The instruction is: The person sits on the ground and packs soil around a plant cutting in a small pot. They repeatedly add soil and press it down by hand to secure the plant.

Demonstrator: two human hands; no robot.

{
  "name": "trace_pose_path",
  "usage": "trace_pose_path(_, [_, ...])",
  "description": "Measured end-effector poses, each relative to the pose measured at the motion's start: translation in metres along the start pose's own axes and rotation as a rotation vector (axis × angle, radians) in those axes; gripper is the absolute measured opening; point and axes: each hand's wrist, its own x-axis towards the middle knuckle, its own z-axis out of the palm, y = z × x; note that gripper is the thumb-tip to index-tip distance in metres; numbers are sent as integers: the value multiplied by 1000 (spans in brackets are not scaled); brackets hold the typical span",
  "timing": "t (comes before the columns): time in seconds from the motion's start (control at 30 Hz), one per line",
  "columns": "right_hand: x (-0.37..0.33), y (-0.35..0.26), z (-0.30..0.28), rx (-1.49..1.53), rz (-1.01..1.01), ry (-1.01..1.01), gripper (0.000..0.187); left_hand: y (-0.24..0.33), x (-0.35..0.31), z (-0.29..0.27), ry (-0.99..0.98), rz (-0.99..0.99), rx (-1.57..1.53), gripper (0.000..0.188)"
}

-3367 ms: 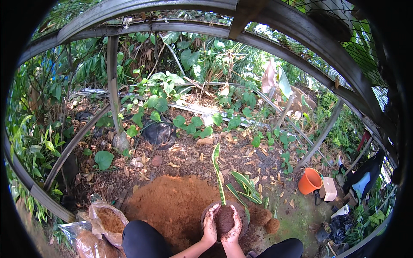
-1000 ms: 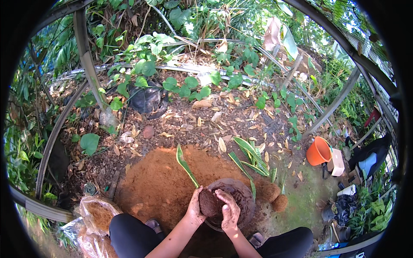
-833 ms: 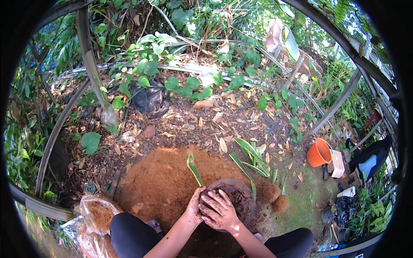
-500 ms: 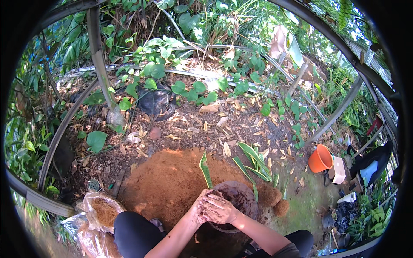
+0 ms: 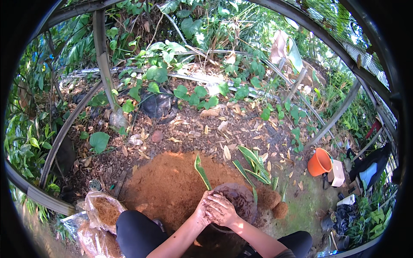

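Observation:
My left hand [image 5: 201,212] and my right hand [image 5: 221,209] are clasped together, fingers wrapped and smeared with dark wet dirt. A snake plant leaf [image 5: 201,171] with yellow edges rises upright from between them, tilted a little left. Its lower end is hidden in my palms, and whatever lump surrounds it is mostly covered. Both hands are over the left rim of a round basin [image 5: 239,198] coated with dark muddy material. Several more snake plant leaves [image 5: 254,162] lie on the ground just beyond the basin.
A wide heap of brown coir-like material [image 5: 163,182] spreads ahead. Round fibre clumps [image 5: 270,199] sit right of the basin. Plastic bags of fibre [image 5: 104,209] lie by my left knee. An orange bucket [image 5: 319,162] and a cardboard box [image 5: 337,173] stand farther right.
My hands stay clasped over the basin's edge, with the right hand's fingers shifted slightly over the left. The leaf leans a bit more to the left.

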Motion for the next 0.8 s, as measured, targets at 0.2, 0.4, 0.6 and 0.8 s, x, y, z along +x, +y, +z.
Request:
trace_pose_path(0.2, [16, 2, -5, 30, 2, 169, 19, 0, -7, 25, -68, 12, -145, 35])
trace_pose_path(0.4, [45, -41, 19, 362, 605, 715, 18, -4, -3, 48, -17, 351, 72, 32])
trace_pose_path(0.6, [34, -16, -12, -81, 203, 89, 27, 12, -8, 29, 104, 308, 123, 21])
trace_pose_path(0.8, [28, -3, 8, 3, 41, 117, 25, 12, 0, 5, -84, 135, -102, 26])
